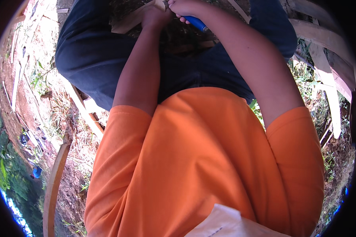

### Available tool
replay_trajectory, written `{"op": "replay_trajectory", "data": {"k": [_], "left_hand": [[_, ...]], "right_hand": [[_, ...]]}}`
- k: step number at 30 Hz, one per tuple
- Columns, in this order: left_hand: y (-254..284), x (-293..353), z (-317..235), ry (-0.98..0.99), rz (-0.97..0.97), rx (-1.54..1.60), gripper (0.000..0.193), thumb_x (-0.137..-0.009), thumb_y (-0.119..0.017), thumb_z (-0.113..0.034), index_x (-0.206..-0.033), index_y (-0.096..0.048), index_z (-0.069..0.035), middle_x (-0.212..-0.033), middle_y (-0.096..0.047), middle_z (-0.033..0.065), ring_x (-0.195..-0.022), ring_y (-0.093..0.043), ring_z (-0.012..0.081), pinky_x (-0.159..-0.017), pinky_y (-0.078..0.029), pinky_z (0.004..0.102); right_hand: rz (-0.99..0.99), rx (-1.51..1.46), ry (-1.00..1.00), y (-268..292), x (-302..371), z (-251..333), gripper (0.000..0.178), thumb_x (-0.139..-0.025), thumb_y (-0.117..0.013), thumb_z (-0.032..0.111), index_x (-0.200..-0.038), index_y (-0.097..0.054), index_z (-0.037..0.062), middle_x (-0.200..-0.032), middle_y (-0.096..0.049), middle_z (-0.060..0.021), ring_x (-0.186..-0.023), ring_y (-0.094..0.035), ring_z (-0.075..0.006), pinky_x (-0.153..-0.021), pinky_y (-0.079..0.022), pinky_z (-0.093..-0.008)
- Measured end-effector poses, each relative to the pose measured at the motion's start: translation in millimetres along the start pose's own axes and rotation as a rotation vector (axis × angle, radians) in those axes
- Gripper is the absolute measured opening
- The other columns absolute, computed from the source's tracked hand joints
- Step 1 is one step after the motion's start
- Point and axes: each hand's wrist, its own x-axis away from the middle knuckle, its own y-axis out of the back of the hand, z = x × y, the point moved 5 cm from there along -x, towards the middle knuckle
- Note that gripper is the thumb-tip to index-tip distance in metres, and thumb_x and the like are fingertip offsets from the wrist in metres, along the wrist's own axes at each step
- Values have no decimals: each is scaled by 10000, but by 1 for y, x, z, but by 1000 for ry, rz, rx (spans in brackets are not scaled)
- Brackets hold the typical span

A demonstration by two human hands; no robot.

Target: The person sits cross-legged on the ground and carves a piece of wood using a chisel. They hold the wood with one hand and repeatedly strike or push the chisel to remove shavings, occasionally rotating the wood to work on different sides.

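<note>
At the top edge of the head view, my right hand (187, 7) is closed round the blue handle (196, 23) of a tool. The tool's working end is out of sight, so its kind cannot be told. Just left of it, my left hand (156, 15) is closed on a pale piece of wood (127, 22) lying between my legs. Its fingers are partly hidden. Both hands are close together, low in front of my dark trousers (95, 55).
Wooden boards (320, 33) lie at the right, with a pale plank (331, 94) pointing down beside them. A curved-looking timber (54, 189) stands at the lower left. Sunlit ground with grass and scraps of wood spreads on the left. A distant person in blue (36, 172) is there too.
</note>
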Motion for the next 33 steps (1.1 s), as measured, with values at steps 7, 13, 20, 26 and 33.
{"op": "replay_trajectory", "data": {"k": [7, 13, 20, 26, 33], "left_hand": [[-16, -20, 29, -38, 11, -3, 785, -867, -613, -659, -1169, -698, 61, -1192, -696, 302, -1153, -685, 393, -965, -548, 476], [-16, -21, 21, -3, 21, 10, 756, -902, -597, -593, -1299, -558, 49, -1172, -686, 329, -1130, -677, 434, -962, -537, 511], [14, 10, -7, -133, -119, -43, 794, -1012, -466, -462, -1656, -67, -224, -1187, -646, 387, -1080, -667, 500, -955, -511, 579], [23, 16, -17, -131, -74, -131, 796, -1010, -475, -455, -1651, -66, -219, -1123, -683, 349, -1028, -692, 481, -899, -524, 599], [41, 35, -36, 47, 176, 153, 719, -986, -487, -592, -1458, -497, -50, -1012, -728, 287, -977, -719, 437, -869, -543, 556]], "right_hand": [[-268, -83, -104, -12, -19, 13, 291, -1015, -513, 213, -1008, -699, -10, -672, -689, -181, -511, -661, -279, -468, -519, -423], [-135, -21, -47, 18, -63, -12, 245, -1012, -521, 192, -1050, -689, 18, -656, -672, -161, -500, -647, -265, -448, -521, -407], [33, -105, 78, 11, 8, -7, 365, -1049, -512, 253, -1366, -610, 102, -744, -636, -99, -504, -603, -186, -446, -515, -371], [47, -62, 70, 6, -1, -6, 354, -1023, -518, 218, -1343, -620, 105, -743, -645, -107, -505, -616, -201, -447, -521, -377], [-15, 6, 59, 0, -15, 0, 206, -977, -490, 154, -959, -677, 69, -657, -652, -126, -474, -631, -228, -438, -529, -401]]}}
